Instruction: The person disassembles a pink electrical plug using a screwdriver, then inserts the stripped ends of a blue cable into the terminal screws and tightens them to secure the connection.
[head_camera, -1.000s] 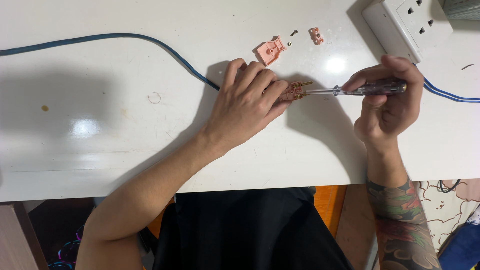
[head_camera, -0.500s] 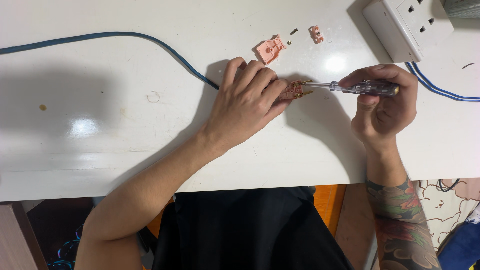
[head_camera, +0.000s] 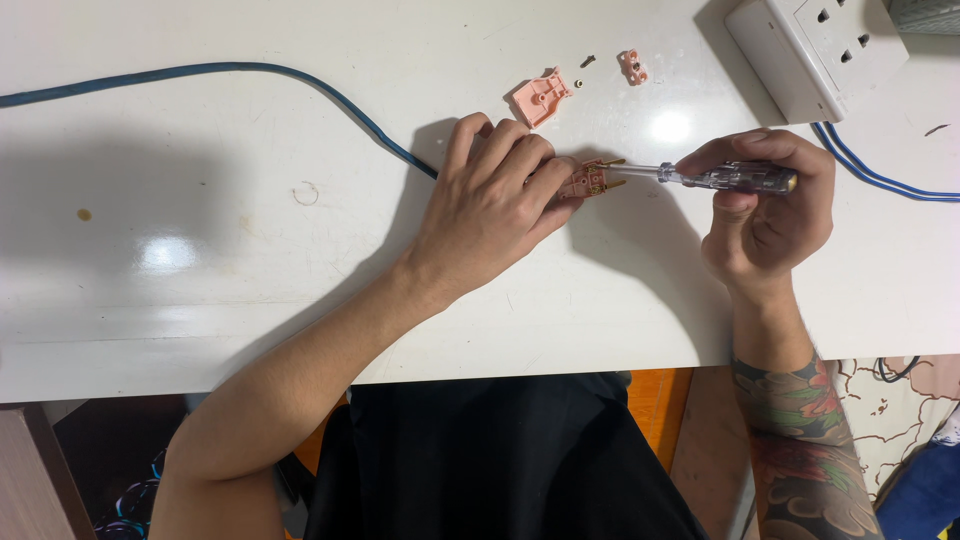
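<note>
My left hand (head_camera: 490, 205) lies flat on the white table (head_camera: 250, 270) and pinches a small pink plug body (head_camera: 590, 180) with brass prongs sticking out to the right. A blue cable (head_camera: 300, 85) runs from the left edge under that hand. My right hand (head_camera: 765, 205) grips a screwdriver (head_camera: 720, 178) with a clear handle, held level, its metal tip touching the plug body. The part of the plug under my left fingers is hidden.
A pink plug cover (head_camera: 543, 98), a smaller pink piece (head_camera: 631, 66) and tiny screws (head_camera: 587, 62) lie just beyond my hands. A white socket block (head_camera: 810, 50) sits at the top right with blue cables (head_camera: 880, 180) leading off right. The table's front edge runs below my wrists.
My right hand and the screwdriver shifted slightly; the handle seems to have turned a little against the plug. My left hand stays in place.
</note>
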